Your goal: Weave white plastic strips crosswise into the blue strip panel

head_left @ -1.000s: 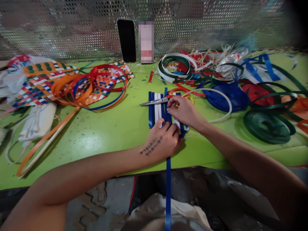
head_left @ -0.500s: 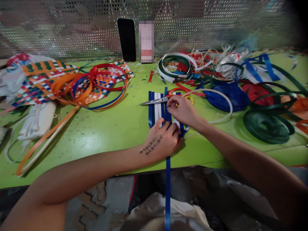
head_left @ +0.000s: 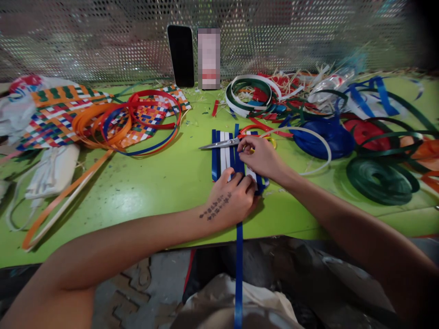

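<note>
On the table lies a flat piece of blue and white plastic straps (head_left: 224,155) set side by side. My left hand (head_left: 233,194) bends over its lower part, fingers closed on the straps. A long blue strap (head_left: 239,269) runs from under this hand over the table edge towards my body. Scissors (head_left: 219,145) with red and yellow handles rest across the straps, tips to the left. At the scissors' pivot and handles, my right hand (head_left: 259,155) has its fingers curled and pinched over the blue straps; what its fingertips hold is hidden.
Coils of blue (head_left: 322,139), green (head_left: 382,180) and red strap (head_left: 366,135) lie at right. At left are woven multicoloured pieces (head_left: 61,121), an orange coil (head_left: 85,125) and a white power strip (head_left: 53,171). Two phones, one black (head_left: 180,57), lean against a perforated metal panel (head_left: 103,41).
</note>
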### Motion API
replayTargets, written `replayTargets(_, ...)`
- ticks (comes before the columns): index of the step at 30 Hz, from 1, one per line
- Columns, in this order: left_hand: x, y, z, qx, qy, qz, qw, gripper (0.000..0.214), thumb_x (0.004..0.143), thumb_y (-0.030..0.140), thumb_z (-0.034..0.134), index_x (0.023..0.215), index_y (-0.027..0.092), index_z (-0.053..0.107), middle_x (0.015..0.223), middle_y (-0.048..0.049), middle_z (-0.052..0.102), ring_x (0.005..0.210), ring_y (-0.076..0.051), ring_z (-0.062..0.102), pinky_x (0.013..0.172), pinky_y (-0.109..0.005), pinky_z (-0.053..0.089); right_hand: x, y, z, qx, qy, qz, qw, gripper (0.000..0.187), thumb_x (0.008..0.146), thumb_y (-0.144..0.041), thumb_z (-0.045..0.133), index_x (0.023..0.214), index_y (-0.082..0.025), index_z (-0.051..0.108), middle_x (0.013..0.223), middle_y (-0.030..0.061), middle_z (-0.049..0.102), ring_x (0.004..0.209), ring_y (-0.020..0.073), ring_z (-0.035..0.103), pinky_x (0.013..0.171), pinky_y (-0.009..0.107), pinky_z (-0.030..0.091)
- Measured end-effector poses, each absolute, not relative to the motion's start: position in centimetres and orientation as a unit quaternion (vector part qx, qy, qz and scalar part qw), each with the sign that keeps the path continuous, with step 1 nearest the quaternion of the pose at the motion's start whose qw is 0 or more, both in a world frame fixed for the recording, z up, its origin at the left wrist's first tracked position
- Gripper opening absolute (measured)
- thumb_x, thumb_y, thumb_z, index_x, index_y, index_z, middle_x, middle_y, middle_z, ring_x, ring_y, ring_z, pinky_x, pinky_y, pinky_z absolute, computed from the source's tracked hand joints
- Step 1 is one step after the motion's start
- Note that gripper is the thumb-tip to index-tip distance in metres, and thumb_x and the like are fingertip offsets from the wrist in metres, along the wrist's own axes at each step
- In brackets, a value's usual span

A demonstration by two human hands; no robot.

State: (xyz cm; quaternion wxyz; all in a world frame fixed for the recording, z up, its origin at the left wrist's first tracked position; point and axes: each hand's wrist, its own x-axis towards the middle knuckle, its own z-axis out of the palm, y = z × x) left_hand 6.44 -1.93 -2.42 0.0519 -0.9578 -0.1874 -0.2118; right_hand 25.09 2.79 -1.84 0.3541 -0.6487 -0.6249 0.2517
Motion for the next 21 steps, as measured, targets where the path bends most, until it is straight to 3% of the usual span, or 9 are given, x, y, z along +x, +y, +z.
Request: replayTargets(21,6.43,-1.85,-2.44,-0.957,-0.182,-0.215,0.067,0.038,0.113,0.032,0.046,0.112,0.012,0.078,0.11,-0.0104,0.077,0.094,-0.025,0.067,0.1,-0.049,0.04,25.17,2.8,-2.14,-0.645,-0.617,0.262,0.367,0.018,0.069,-0.011,0.062,0.081,-0.023,0.064,0.066,-0.0034,0.056,0.063,0.0172,0.056,0.065,0.033,0.043)
